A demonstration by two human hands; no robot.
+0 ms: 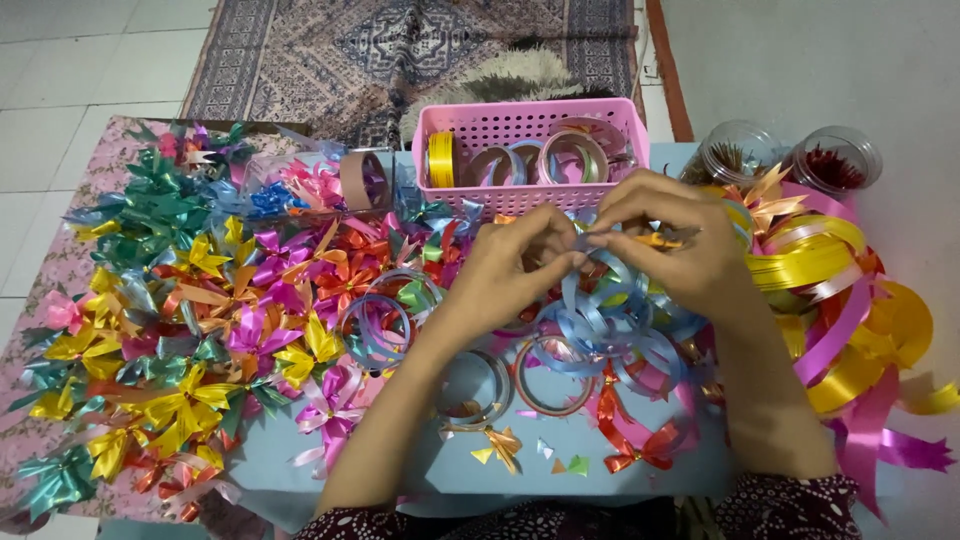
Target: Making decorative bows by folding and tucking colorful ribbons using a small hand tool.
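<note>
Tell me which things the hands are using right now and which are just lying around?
In use:
left hand
right hand
light blue ribbon, pinched between both hands

Lying about:
pile of finished bows
pink basket of ribbon rolls
two clear jars
yellow ribbon
orange bow

Light-blue ribbon [610,305] at the fingertips — thin, glossy plastic with a satin sheen. Behind it, pink basket [530,125] — moulded matt plastic, perforated walls. Left of the basket, finished bows [200,330] in shiny metallic-looking ribbon. Right of the basket, clear plastic jars [790,155]. Beyond the basket, a woven cloth rug [400,50], matt.
</note>
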